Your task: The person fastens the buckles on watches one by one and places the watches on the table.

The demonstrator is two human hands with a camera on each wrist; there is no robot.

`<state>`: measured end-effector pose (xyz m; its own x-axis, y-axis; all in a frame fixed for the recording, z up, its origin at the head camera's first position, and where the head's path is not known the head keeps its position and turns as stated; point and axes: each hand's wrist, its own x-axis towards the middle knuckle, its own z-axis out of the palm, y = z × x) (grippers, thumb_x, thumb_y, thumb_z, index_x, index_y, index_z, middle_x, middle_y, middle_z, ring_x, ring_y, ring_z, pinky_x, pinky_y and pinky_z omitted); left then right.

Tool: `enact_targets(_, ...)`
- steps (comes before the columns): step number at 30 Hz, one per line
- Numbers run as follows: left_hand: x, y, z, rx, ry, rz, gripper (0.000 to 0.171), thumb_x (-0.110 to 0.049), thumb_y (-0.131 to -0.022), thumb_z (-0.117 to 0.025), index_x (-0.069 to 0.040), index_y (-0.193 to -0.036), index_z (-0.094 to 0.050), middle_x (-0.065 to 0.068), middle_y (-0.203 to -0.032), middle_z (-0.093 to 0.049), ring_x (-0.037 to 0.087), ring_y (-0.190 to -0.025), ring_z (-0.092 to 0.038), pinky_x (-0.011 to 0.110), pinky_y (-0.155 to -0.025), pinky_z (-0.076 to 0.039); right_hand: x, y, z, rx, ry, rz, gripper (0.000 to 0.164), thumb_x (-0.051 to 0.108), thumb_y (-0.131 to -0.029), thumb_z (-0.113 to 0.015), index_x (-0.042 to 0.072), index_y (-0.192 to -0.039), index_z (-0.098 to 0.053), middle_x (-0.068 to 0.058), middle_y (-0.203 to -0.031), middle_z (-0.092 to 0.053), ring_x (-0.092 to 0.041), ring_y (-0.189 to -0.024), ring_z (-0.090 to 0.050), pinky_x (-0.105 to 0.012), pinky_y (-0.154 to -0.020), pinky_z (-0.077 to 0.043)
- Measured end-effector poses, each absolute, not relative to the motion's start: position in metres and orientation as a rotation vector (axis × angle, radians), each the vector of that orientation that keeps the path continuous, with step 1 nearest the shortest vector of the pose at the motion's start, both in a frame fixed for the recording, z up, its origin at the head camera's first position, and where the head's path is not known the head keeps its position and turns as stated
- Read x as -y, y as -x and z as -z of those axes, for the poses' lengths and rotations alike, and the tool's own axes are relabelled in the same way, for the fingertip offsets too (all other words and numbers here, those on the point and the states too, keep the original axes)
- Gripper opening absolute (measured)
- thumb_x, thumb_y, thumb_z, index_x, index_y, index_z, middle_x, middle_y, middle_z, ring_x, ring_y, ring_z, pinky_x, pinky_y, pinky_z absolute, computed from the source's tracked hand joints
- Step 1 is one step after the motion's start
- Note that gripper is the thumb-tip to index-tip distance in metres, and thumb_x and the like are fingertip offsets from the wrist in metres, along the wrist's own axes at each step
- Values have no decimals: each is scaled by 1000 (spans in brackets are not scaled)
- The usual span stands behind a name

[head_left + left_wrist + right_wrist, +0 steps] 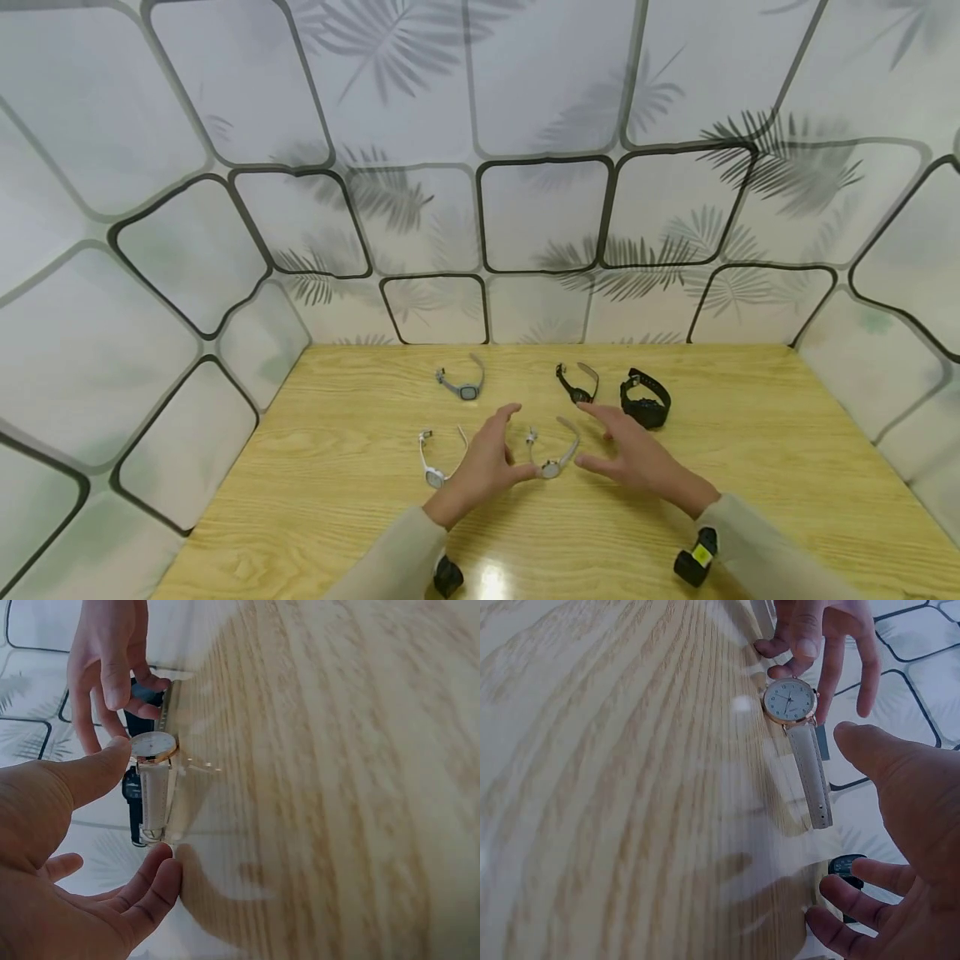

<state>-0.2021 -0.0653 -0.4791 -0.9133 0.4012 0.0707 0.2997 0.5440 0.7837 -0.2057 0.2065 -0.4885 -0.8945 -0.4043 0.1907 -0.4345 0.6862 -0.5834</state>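
Observation:
A wristwatch with a round white dial [551, 470], a rose-gold rim and a pale strap [810, 776] lies on the table between both hands. My left hand [487, 467] is on its left side with fingers spread; its thumb tip [118, 750] overlaps the dial's edge in the left wrist view. On the other side is my right hand [637, 454], thumb and fingers apart, near the strap. Neither hand grips anything. Just beyond my right fingertips lies a slim black watch [579, 395]. A white watch with a squarish face [434, 477] lies left of my left hand.
A grey watch [468, 392] lies farther back on the left. A chunky black watch [645, 411] stands on its side behind my right hand. The wooden table [315, 467] meets a patterned wall [540, 217] at its back edge.

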Motion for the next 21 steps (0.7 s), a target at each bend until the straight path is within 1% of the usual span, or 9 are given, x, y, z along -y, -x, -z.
enact_targets(3, 65, 203, 482, -2659, -599, -1310, 94, -24, -83, -89, -7, -157, -34, 19, -127, -58, 8, -64, -56, 25, -57, -49, -204, 206, 492, 2826, -712, -1012, 79, 41, -91, -80, 6, -153, -45, -19, -145, -53, -21, -96, -60, -41, -78, -52)
enact_targets(6, 64, 205, 484, -2658, -610, -1310, 89, -25, -83, -90, -7, -155, -39, 19, -139, -54, 7, -67, -57, 25, -60, -51, -201, 206, 495, 2807, -720, -1018, 76, 39, -91, -80, 5, -151, -48, -18, -146, -53, -23, -99, -62, -43, -82, -53)
enact_targets(7, 63, 205, 485, -2652, -616, -1310, 87, -25, -83, -89, -8, -153, -41, 19, -139, -55, 7, -67, -57, 25, -60, -51, -200, 206, 495, 2802, -719, -1022, 75, 38, -91, -81, 4, -150, -50, -18, -146, -54, -25, -100, -63, -45, -83, -54)
enact_targets(9, 62, 205, 486, -2641, -624, -1310, 82, -25, -83, -89, -8, -150, -45, 16, -129, -59, 6, -68, -56, 24, -60, -50, -199, 206, 497, 2799, -716, -1030, 71, 37, -90, -82, 4, -147, -53, -17, -144, -56, -27, -102, -64, -46, -85, -55)
enact_targets(10, 61, 206, 487, -2636, -632, -1315, 79, -24, -83, -89, -7, -148, -48, 16, -121, -62, 6, -67, -56, 24, -59, -50, -198, 205, 497, 2799, -712, -1032, 69, 36, -90, -82, 4, -145, -55, -17, -143, -57, -28, -103, -64, -47, -85, -55)
enact_targets(13, 58, 205, 489, -2624, -655, -1333, 68, -20, -84, -89, -5, -141, -55, 13, -102, -63, 6, -67, -53, 22, -57, -47, -196, 205, 499, 2796, -698, -1033, 62, 36, -89, -83, 6, -138, -61, -14, -138, -62, -29, -104, -65, -48, -87, -54)
enact_targets(16, 57, 205, 490, -2639, -682, -1339, 60, -16, -83, -89, -2, -134, -61, 13, -97, -62, 8, -69, -52, 22, -58, -45, -194, 205, 501, 2777, -701, -1011, 55, 37, -88, -84, 7, -131, -67, -11, -132, -66, -28, -105, -65, -46, -87, -54)
enact_targets(19, 56, 205, 490, -2667, -697, -1320, 54, -15, -83, -89, -1, -129, -65, 12, -100, -63, 12, -73, -54, 22, -62, -45, -192, 205, 502, 2752, -720, -982, 49, 37, -87, -84, 9, -124, -70, -9, -128, -68, -27, -105, -65, -44, -86, -54)
enact_targets(21, 56, 204, 489, -2679, -707, -1312, 51, -15, -83, -88, -1, -127, -66, 12, -102, -64, 14, -74, -55, 22, -63, -45, -191, 205, 502, 2744, -723, -966, 45, 38, -87, -84, 11, -121, -72, -8, -126, -69, -27, -104, -65, -45, -86, -53)
